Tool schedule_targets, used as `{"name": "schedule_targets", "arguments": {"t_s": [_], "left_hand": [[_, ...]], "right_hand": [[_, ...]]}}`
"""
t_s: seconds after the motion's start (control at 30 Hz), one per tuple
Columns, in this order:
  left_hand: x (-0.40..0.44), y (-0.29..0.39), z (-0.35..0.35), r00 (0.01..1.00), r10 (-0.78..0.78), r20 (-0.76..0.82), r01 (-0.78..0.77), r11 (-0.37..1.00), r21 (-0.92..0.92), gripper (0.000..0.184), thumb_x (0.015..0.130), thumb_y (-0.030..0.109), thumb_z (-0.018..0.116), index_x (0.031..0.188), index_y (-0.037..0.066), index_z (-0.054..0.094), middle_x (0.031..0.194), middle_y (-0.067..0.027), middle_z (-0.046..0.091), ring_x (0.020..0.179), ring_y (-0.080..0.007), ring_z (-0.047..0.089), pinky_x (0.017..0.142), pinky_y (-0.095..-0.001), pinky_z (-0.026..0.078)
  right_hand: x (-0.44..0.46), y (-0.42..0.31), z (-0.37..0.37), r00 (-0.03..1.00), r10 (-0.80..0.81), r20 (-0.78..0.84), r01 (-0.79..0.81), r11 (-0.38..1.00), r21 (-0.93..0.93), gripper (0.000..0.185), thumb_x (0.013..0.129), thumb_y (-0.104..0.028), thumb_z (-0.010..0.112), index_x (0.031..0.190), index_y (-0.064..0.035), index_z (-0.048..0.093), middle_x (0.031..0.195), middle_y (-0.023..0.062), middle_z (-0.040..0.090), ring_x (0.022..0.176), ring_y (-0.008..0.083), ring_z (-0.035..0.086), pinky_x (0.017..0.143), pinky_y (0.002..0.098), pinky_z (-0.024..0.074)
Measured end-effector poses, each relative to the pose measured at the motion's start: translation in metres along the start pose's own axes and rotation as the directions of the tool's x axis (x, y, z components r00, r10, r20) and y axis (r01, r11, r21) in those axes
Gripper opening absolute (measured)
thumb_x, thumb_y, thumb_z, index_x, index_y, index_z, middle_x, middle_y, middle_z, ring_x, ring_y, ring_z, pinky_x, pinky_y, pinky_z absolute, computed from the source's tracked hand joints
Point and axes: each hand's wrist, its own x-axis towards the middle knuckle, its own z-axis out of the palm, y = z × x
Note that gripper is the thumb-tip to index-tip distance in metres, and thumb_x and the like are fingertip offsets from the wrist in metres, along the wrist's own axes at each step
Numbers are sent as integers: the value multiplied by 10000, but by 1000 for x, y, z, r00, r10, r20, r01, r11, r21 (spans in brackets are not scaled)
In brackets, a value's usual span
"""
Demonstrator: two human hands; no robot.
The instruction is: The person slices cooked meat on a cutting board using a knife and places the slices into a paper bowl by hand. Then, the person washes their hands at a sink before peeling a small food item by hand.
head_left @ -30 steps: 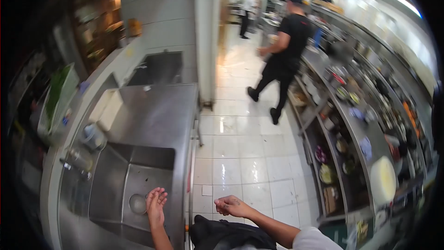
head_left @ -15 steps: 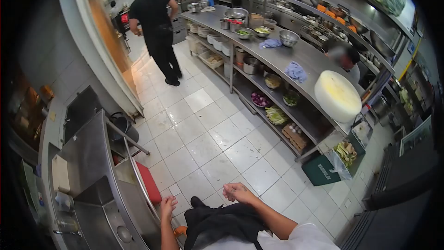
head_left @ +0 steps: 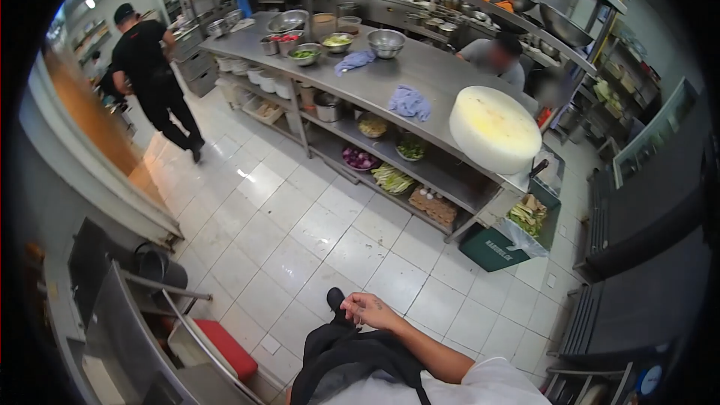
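My right hand (head_left: 367,309) hangs before my dark apron (head_left: 352,356), its fingers curled in loosely with nothing visible in them. It touches no object. Beneath it lies the tiled floor, with my black shoe (head_left: 335,300) just to its left. My left hand is out of view. Across the floor stands a long steel worktable (head_left: 442,97). On its near end rests a thick round white chopping block (head_left: 491,124), and two blue cloths (head_left: 409,103) lie farther along.
A steel sink counter (head_left: 124,330) and a red box (head_left: 225,349) are at the lower left. A green bin (head_left: 491,249) with leafy scraps stands by the table end. One co-worker (head_left: 146,67) is at the far left; another (head_left: 495,56) is behind the table.
My view has swung to the right and forward. My left hand, earlier open beside the sink counter, has left the picture. The co-worker in black has walked farther off.
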Motion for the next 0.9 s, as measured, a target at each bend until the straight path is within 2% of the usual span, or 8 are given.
{"name": "schedule_targets", "arguments": {"t_s": [0.07, 0.1, 0.13, 0.17, 0.23, 0.63, 0.8, 0.9], "left_hand": [[47, 24, -24, 971, 233, 56, -240, 932, 271, 303, 913, 269, 570, 1126, 53, 558, 1004, -97, 673, 831, -234, 671, 637, -434, 515], [69, 42, -39, 858, 486, 168, -496, 696, 520, 302, 912, 267, 570, 1123, 51, 558, 1001, -100, 673, 829, -237, 672, 634, -440, 519], [87, 71, -53, 991, 133, -19, -132, 991, 23, 282, 909, 252, 571, 1094, 40, 566, 967, -106, 675, 808, -232, 673, 614, -415, 514], [107, 101, -68, 996, -46, -74, 20, 945, -325, 263, 905, 237, 572, 1065, 29, 574, 934, -112, 676, 788, -227, 674, 594, -391, 509], [129, 170, -102, 987, -76, -143, -16, 833, -554, 229, 898, 208, 574, 1007, 7, 590, 867, -125, 679, 748, -218, 676, 554, -342, 499], [239, 407, -186, 931, 340, -129, -363, 895, -259, 345, 932, 288, 564, 1146, 17, 564, 1025, -106, 679, 858, -192, 678, 600, -287, 447], [230, 389, -136, 973, 220, -65, -230, 942, -243, 354, 932, 299, 563, 1143, 16, 562, 1019, -117, 682, 857, -211, 682, 614, -335, 464], [204, 366, -107, 990, 54, -131, -99, 929, -358, 328, 914, 253, 577, 1100, -17, 570, 951, -134, 675, 801, -227, 674, 614, -343, 504]], "right_hand": [[15, -20, -8, 999, 21, -40, -22, 999, -32, 254, 973, -299, 555, 950, -56, 626, 756, 16, 627, 614, 85, 530, 562, 242, 449], [25, -29, -12, 998, 36, -49, -36, 999, -14, 270, 973, -303, 556, 944, -45, 629, 763, 21, 632, 615, 85, 531, 568, 240, 451], [36, -37, -18, 998, 33, -62, -34, 999, -15, 270, 973, -303, 556, 944, -45, 629, 763, 21, 632, 615, 85, 531, 568, 240, 451], [49, -44, -26, 999, -2, -54, 1, 1000, -24, 275, 974, -300, 556, 948, -37, 632, 769, 24, 634, 623, 87, 537, 577, 242, 457], [69, -60, -41, 998, -35, -57, 33, 999, -32, 279, 974, -296, 556, 951, -29, 634, 774, 26, 637, 631, 90, 543, 586, 244, 463], [99, -90, -163, 814, -100, -572, 64, 995, -82, 182, 944, -163, 574, 961, -9, 670, 777, 17, 650, 666, 102, 570, 636, 254, 479], [155, -142, -306, 570, -554, -607, 36, 755, -655, 179, 875, -153, 630, 904, 21, 660, 685, 67, 636, 631, 129, 592, 590, 290, 468], [214, -181, -395, 397, -619, -678, 5, 740, -672, 148, 824, -125, 609, 836, 11, 666, 733, 164, 660, 664, 263, 646, 637, 354, 486]]}}
